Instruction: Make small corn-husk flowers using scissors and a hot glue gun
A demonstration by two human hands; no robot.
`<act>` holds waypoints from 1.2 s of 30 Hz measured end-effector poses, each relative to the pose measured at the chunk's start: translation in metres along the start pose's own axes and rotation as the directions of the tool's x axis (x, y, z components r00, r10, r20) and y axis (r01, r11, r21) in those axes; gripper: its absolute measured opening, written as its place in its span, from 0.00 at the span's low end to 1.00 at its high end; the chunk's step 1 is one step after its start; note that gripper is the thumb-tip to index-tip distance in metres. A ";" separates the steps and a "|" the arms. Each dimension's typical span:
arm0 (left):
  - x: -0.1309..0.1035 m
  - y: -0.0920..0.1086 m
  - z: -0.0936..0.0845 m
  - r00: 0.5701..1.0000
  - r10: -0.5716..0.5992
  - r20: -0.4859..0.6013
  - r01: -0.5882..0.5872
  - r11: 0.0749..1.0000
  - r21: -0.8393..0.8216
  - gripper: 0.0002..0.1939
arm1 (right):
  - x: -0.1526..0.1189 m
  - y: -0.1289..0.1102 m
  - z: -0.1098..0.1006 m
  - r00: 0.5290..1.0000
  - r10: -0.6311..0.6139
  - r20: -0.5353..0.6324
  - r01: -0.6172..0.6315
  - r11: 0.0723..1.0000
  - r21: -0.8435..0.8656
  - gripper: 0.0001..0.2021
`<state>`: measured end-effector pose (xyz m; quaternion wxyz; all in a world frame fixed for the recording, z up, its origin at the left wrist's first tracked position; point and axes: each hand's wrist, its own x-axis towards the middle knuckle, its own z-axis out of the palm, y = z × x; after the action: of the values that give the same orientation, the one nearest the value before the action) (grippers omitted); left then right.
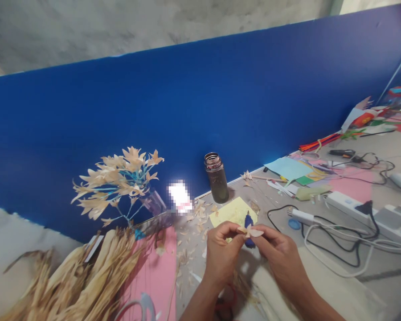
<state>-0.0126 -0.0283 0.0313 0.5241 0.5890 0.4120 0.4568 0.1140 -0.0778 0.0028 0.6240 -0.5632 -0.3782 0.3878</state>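
Between my two hands, near the lower middle of the view, is a small pale husk flower [250, 232] with pointed petals. My left hand [224, 247] pinches its left side between thumb and forefinger. From the right, my right hand [278, 252] pinches a petal the same way. Just behind the flower a blue glue pen [248, 219] with a dark tip is partly hidden by my fingers. A yellow paper sheet [232, 211] lies beneath and beyond it. Many husk flowers [120, 178] on blue stems stand in a clear vase [153, 201] at the left.
Dried husks [87, 276] lie on pink paper [153, 276] at lower left, near scissors [142, 307]. A dark bottle [216, 178] stands by the blue partition [187, 111]. Husk scraps litter the table. Cables and a power strip [349, 208] lie at right.
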 end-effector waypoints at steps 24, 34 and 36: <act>0.003 -0.007 0.003 0.951 -0.219 0.218 0.287 0.886 -0.363 0.15 | 0.003 0.001 -0.009 0.979 0.123 0.165 -0.178 0.910 0.374 0.19; 0.006 -0.021 0.002 0.941 -0.219 0.259 0.314 0.849 -0.425 0.10 | 0.004 0.001 -0.010 0.975 0.141 0.171 -0.193 0.919 0.344 0.20; 0.005 -0.021 0.003 0.940 -0.220 0.260 0.320 0.832 -0.453 0.11 | 0.004 0.000 -0.009 0.977 0.136 0.166 -0.185 0.926 0.328 0.20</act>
<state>-0.0089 -0.0215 0.0107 0.7532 0.4152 0.3086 0.4064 0.1243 -0.0779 0.0021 0.6502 -0.4470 -0.3006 0.5358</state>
